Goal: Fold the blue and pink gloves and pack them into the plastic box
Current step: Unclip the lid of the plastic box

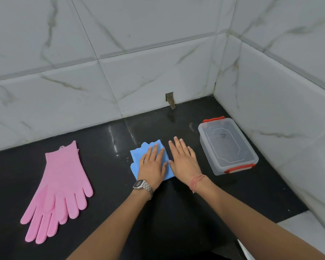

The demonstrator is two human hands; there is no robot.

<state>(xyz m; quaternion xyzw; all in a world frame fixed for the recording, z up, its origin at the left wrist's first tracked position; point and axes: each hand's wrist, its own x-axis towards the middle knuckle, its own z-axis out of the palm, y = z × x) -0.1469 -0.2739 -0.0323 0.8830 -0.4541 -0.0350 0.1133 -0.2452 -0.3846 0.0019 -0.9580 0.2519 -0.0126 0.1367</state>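
One plastic box [227,146] sits at the right of the frame on the black table [105,184], close to the tiled corner wall [281,102]. It is clear-walled with a clear lid lying on top and two red latches, one at its far end and one at its near end. Through the lid the inside looks bare apart from a small dark mark near the middle; whether that mark is on the lid or inside cannot be told.

In the centre of the frame lie the blue gloves [137,156], folded into a compact square with scalloped cuff edges showing at the top and a few fingertips poking out at the left. How many blue layers are in the fold cannot be counted. The left hand [152,164] lies flat on this bundle, fingers straight and pressing down; a metal wristwatch [142,186] is on that wrist. The right hand [184,160] is flat too, fingers straight and spread, its palm on the table just beside the bundle's right edge; whether it touches the blue cannot be told. A red thread band [196,182] circles that wrist.

At the left of the frame, well apart from the box, two pink gloves [61,186] lie unfolded, one stacked on the other, fingers pointing toward the lower left.
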